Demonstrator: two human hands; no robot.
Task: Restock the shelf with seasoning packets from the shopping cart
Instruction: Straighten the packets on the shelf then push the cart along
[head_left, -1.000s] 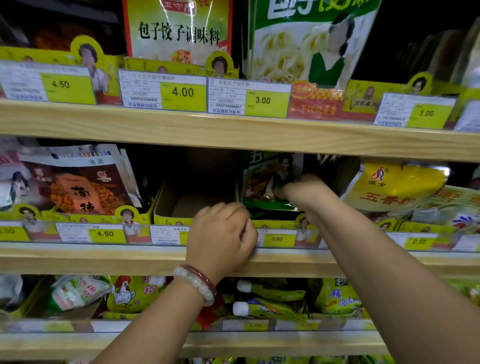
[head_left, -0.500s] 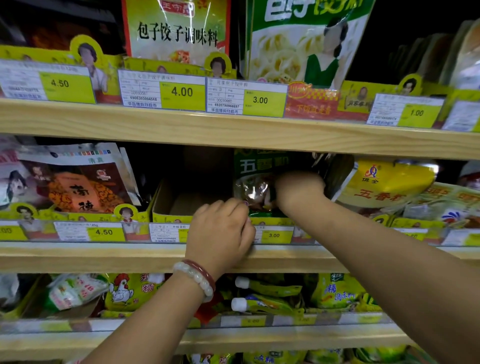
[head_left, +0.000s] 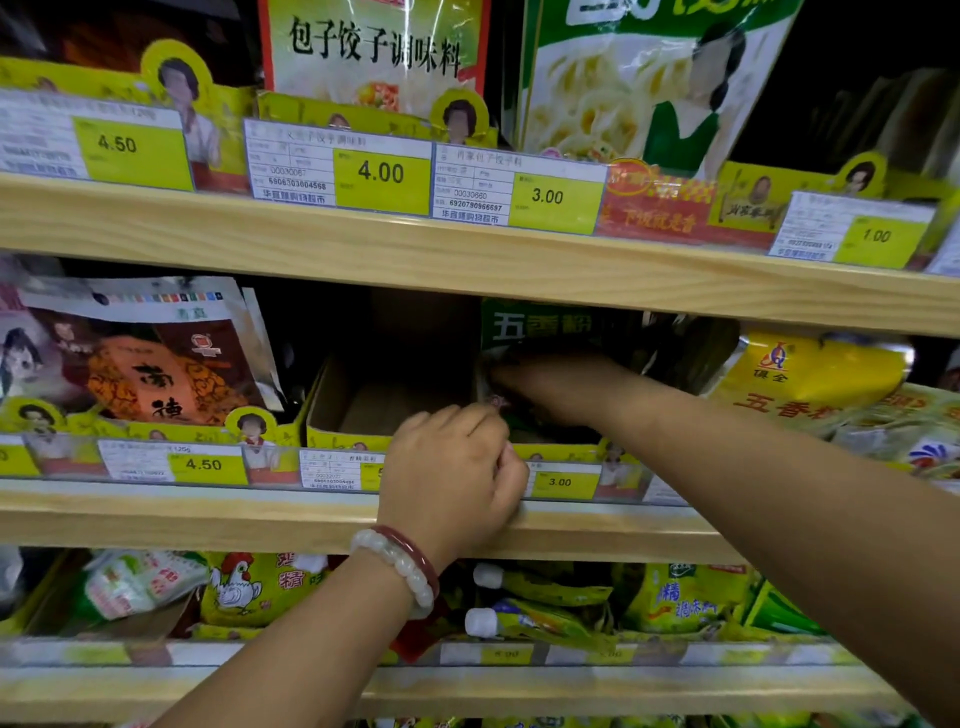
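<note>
Right hand (head_left: 550, 387): we see it gripping the green packet (head_left: 540, 327), fingers curled on its lower part.
Left hand (head_left: 452, 473): fingers curled together at the shelf (head_left: 208, 514) front edge.

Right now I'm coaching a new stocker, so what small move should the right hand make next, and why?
Probably push the green packets a little deeper and let them settle upright. The right hand is inside the middle shelf's cardboard tray, on the packets, which sit at the tray's right side. The left hand rests curled at the tray's front edge, seemingly steadying it.
</note>
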